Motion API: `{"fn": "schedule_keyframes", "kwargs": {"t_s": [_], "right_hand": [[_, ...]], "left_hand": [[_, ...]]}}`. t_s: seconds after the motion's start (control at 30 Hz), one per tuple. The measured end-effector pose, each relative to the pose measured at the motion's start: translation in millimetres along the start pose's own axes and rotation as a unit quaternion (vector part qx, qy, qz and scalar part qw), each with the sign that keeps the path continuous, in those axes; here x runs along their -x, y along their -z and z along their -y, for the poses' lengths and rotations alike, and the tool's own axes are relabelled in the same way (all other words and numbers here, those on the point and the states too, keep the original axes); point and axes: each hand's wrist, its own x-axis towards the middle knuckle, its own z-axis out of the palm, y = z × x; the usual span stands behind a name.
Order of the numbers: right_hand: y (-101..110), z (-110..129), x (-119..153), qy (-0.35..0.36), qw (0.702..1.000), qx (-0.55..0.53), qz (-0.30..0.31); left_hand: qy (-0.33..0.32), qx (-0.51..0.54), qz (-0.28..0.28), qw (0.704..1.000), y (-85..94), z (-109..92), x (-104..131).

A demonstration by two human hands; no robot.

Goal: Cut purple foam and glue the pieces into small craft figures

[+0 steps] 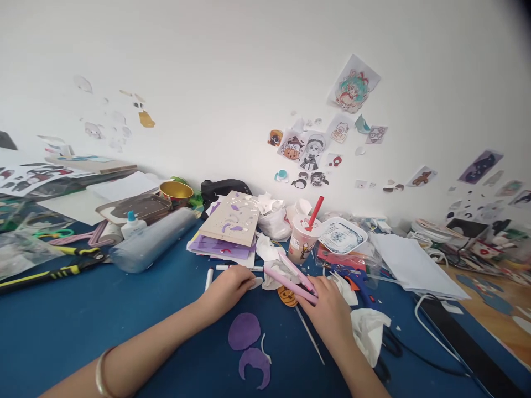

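My right hand (326,304) is closed around a pink hair straightener (286,282), its two long arms slightly apart and pointing up and left. Between the fingertips of my left hand (232,287) is a small white piece (256,283), pinched just left of the straightener. Below on the blue table lie a purple round piece (244,331) and a purple crescent piece (255,366), with a thin white curved strip (264,347) beside them. An orange pumpkin-face piece (287,296) sits partly behind my right hand. A thin stick (310,336) lies near my right wrist.
A drink cup (301,243) with a red straw stands behind the straightener. Crumpled tissues (369,331), a blue glue gun (363,284) and a black cord (427,356) lie to the right. Left are pliers (45,273), a plastic-wrapped roll (153,240) and a board (230,218).
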Motion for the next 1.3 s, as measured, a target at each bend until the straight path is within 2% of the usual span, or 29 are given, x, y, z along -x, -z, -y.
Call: {"fn": "schedule_keyframes", "kwargs": {"t_s": [0.07, 0.17, 0.3, 0.43, 0.53, 0.67, 0.73, 0.83, 0.87, 0.93, 1.0, 1.07, 1.13, 1.2, 1.3], "right_hand": [[0.3, 1.7, -0.1, -0.002, 1.0, 0.003, 0.007], [-1.5, 2.1, 0.5, 0.003, 1.0, 0.006, 0.012], [-1.2, 1.9, 1.7, 0.035, 0.999, -0.023, -0.026], [10.2, 16.8, -1.5, 0.074, 0.988, -0.129, -0.048], [15.3, 38.3, -8.5, 0.095, 0.966, -0.241, 0.0], [6.5, 58.3, -18.5, 0.048, 0.935, -0.342, 0.078], [0.2, 59.6, -21.0, 0.021, 0.919, -0.38, 0.101], [-4.2, 55.6, -21.2, -0.007, 0.886, -0.448, 0.117], [-4.2, 54.6, -20.5, -0.009, 0.882, -0.459, 0.108], [-2.6, 55.1, -18.4, 0.004, 0.897, -0.438, 0.056], [-0.4, 59.2, -15.7, 0.064, 0.925, -0.375, -0.023], [1.3, 65.3, -12.9, 0.147, 0.936, -0.309, -0.085], [2.3, 71.0, -10.6, 0.204, 0.934, -0.271, -0.114], [2.8, 74.7, -9.3, 0.218, 0.932, -0.258, -0.134], [3.0, 75.9, -8.7, 0.208, 0.93, -0.261, -0.156]], "left_hand": [[0.065, 0.097, -0.005, 0.993, 5.1, -1.9, 1.1], [0.148, 0.271, 0.005, 0.951, 9.4, -6.9, 2.8], [0.152, 0.394, 0.027, 0.906, 7.8, -11.5, 3.9], [0.139, 0.414, 0.031, 0.899, 3.0, -12.6, 5.5], [0.135, 0.406, 0.047, 0.903, 0.1, -16.7, 8.4], [0.129, 0.415, 0.065, 0.898, 1.1, -25.6, 11.9], [0.142, 0.42, 0.051, 0.895, 3.7, -27.7, 12.1], [0.18, 0.43, -0.01, 0.885, 6.8, -26.8, 10.6], [0.188, 0.439, -0.024, 0.878, 6.8, -26.3, 10.0], [0.191, 0.472, -0.015, 0.861, 4.8, -26.5, 9.0], [0.182, 0.511, 0.02, 0.84, 0.7, -28.6, 8.6], [0.175, 0.527, 0.034, 0.831, -3.7, -31.4, 8.4], [0.17, 0.512, 0.017, 0.841, -6.5, -33.4, 8.2], [0.171, 0.502, -0.003, 0.848, -7.0, -34.6, 8.2], [0.172, 0.54, 0.005, 0.824, -6.0, -35.6, 8.9]]}}
